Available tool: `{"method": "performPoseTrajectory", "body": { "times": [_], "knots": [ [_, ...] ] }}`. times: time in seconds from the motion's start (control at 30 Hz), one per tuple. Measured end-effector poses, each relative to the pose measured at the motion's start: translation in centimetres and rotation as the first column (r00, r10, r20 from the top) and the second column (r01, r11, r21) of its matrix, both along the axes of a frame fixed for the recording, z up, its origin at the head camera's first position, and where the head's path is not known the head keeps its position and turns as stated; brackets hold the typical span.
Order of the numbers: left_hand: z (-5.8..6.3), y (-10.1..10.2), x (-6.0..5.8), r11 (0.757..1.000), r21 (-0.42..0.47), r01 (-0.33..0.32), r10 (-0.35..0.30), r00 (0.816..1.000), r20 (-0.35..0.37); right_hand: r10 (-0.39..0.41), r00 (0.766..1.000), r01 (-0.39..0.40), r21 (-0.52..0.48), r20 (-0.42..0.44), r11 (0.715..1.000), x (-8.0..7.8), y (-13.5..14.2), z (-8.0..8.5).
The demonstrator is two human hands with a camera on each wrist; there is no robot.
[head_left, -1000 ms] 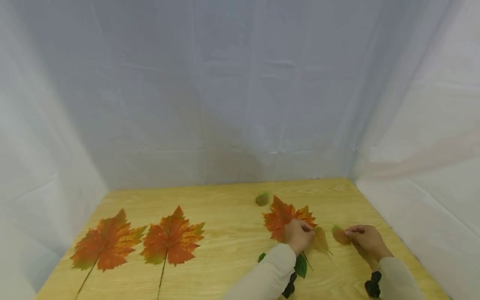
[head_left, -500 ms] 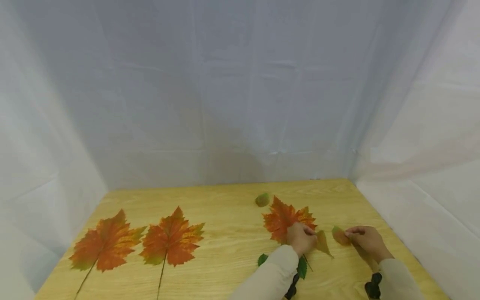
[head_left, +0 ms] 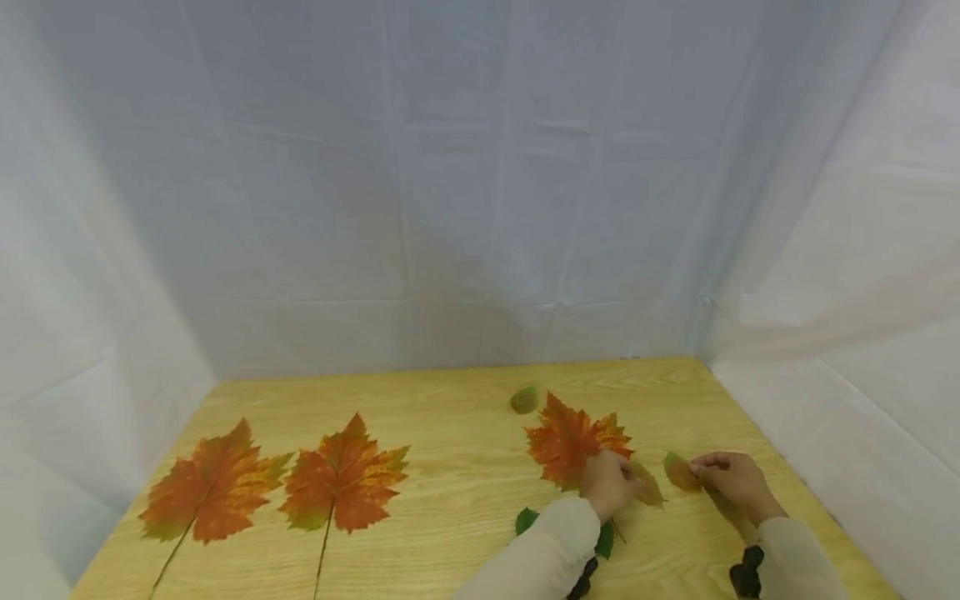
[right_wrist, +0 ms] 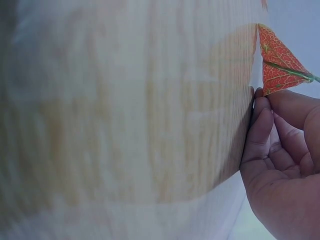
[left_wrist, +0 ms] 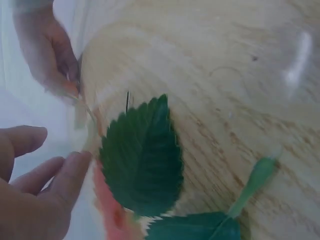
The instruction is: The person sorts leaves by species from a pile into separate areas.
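My right hand point(head_left: 735, 479) pinches the edge of a small orange leaf with a green tip point(head_left: 680, 472) at the table's right. In the right wrist view this leaf point(right_wrist: 282, 57) is red with yellow veins, right at the thumb and fingertips. My left hand point(head_left: 609, 485) is over the lower right of a red-orange maple leaf point(head_left: 562, 437), beside a small yellow-brown leaf point(head_left: 648, 483). The left wrist view shows its thumb and fingers point(left_wrist: 72, 172) apart. Serrated green leaves point(left_wrist: 142, 155) lie below that hand, partly hidden by the sleeve in the head view.
Two large maple leaves with long stems, a left one point(head_left: 210, 483) and another point(head_left: 345, 475), lie on the left of the wooden table point(head_left: 450, 500). A small green-brown leaf point(head_left: 524, 400) lies farther back. White sheeting point(head_left: 450, 208) encloses the back and sides.
My left hand has shifted slightly right and toward me across the maple leaf, and the yellow-brown leaf beside it has moved a little. My right hand stays in place, pinching its leaf.
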State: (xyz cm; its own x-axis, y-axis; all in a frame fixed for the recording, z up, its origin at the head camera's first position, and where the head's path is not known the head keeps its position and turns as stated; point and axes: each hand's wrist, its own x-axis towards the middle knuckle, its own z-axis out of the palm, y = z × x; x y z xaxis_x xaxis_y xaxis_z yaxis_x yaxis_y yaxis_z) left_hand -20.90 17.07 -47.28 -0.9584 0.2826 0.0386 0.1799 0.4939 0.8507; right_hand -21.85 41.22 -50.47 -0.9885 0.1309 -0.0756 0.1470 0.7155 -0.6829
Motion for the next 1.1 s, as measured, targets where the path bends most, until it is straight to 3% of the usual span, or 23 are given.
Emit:
{"method": "performPoseTrajectory", "body": {
  "times": [0.07,0.13,0.23,0.3,0.43,0.53,0.73,1.1],
  "knots": [
    [0.1,0.3,0.5,0.992,-0.096,0.075,-0.079,0.996,-0.03,-0.006,1.0,0.006,0.002,0.003,1.0,0.0,0.0,0.0],
    [0.0,0.8,1.2,0.961,-0.226,0.156,-0.169,0.985,-0.037,-0.009,1.0,0.009,0.006,0.006,1.0,-0.1,0.1,0.0],
    [-0.5,1.5,2.4,0.87,-0.424,0.251,-0.281,0.96,-0.009,-0.011,1.0,0.011,0.003,0.008,1.0,-0.1,0.2,0.0],
    [-0.8,2.0,3.1,0.808,-0.513,0.289,-0.32,0.947,0.029,-0.009,1.0,0.009,0.001,0.013,1.0,0.0,0.2,0.0],
    [-1.6,2.7,4.0,0.69,-0.676,0.261,-0.354,0.935,-0.001,-0.009,1.0,0.009,-0.002,0.006,1.0,0.1,0.0,0.1],
    [-1.8,3.0,4.4,0.634,-0.751,0.185,-0.347,0.936,-0.062,-0.006,1.0,0.006,0.0,-0.005,1.0,0.2,-0.1,0.2],
    [-2.1,3.2,3.8,0.625,-0.761,0.173,-0.353,0.932,-0.079,-0.002,1.0,0.002,0.007,-0.011,1.0,0.0,0.0,0.0],
    [-2.9,3.7,3.1,0.651,-0.745,0.15,-0.348,0.93,-0.118,-0.014,1.0,0.015,0.03,-0.027,0.999,-0.3,0.1,-0.3]
  ]
}}
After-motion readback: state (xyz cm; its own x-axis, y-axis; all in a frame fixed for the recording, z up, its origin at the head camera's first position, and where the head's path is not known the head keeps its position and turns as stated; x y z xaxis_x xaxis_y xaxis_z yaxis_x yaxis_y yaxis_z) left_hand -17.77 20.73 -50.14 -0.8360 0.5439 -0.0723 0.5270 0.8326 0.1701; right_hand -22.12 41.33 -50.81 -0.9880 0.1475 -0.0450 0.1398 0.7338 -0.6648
